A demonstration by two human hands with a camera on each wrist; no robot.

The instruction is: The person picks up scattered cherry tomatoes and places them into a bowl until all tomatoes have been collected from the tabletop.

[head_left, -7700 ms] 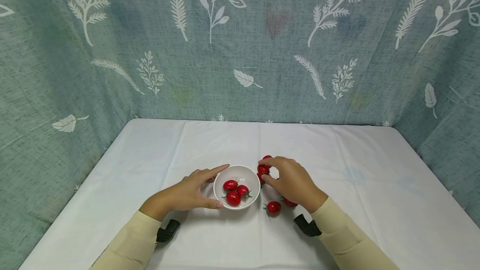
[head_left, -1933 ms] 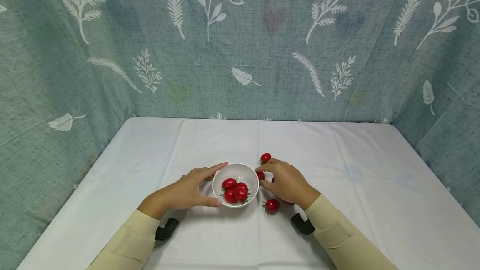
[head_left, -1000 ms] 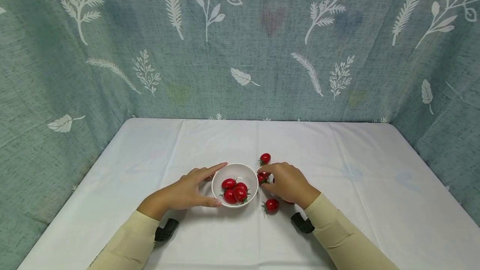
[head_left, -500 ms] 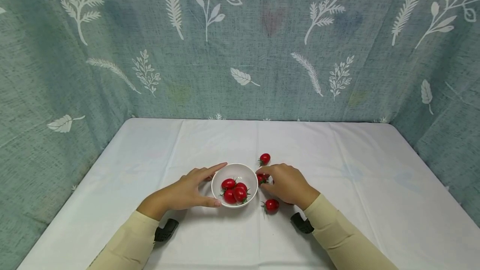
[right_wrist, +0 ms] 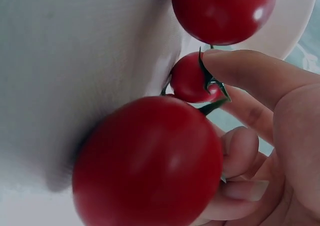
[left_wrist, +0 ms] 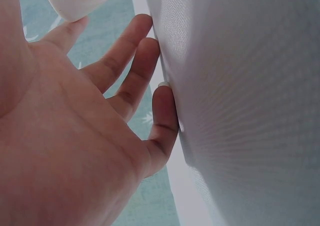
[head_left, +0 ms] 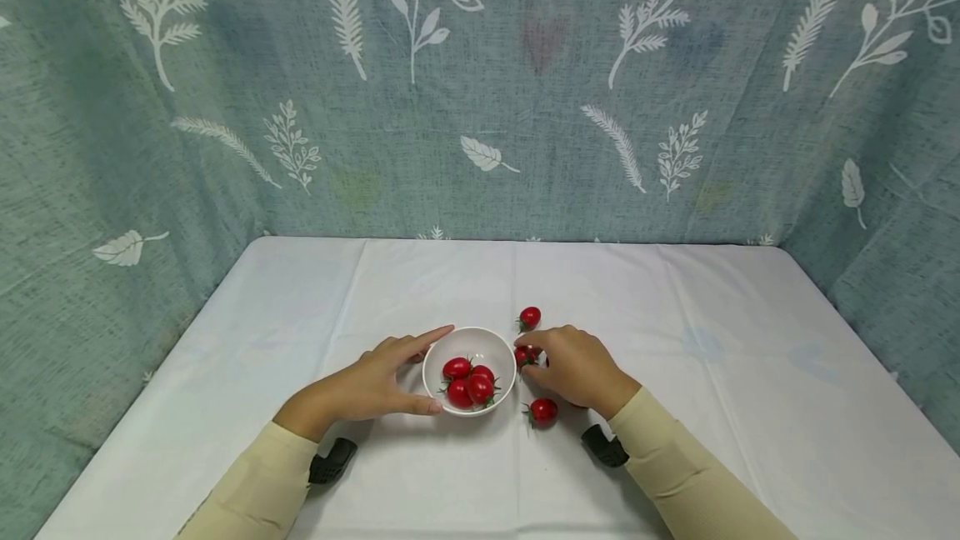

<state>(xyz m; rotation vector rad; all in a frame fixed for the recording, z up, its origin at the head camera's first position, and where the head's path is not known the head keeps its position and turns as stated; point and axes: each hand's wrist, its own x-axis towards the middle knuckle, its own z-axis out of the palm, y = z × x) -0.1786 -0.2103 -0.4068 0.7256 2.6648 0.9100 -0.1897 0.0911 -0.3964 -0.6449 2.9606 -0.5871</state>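
A white bowl (head_left: 438, 348) with several red cherry tomatoes (head_left: 460, 392) inside stands mid-table. My left hand (head_left: 378, 377) spans its left side, index finger at the far rim and thumb at the near rim. In the left wrist view, its other fingers (left_wrist: 137, 76) are spread, their tips at the tablecloth. Just right of the bowl, my right hand (head_left: 577, 369) pinches a cherry tomato (head_left: 524, 357) between thumb and fingers, low over the cloth. The right wrist view shows the thumb against this tomato (right_wrist: 190, 78), by its green stem; a larger-looking tomato (right_wrist: 147, 161) sits close beneath the palm.
One loose tomato (head_left: 530, 317) lies beyond the right hand, another (head_left: 542, 412) in front of it. A white cloth (head_left: 420, 490) covers the table. Behind and at the sides hangs a green leaf-patterned curtain (head_left: 480, 107). Black straps (head_left: 333, 461) sit at both wrists.
Since the earliest frame, one more tomato is in the bowl and the right hand is at another one. Over the last second both hands have hardly moved.
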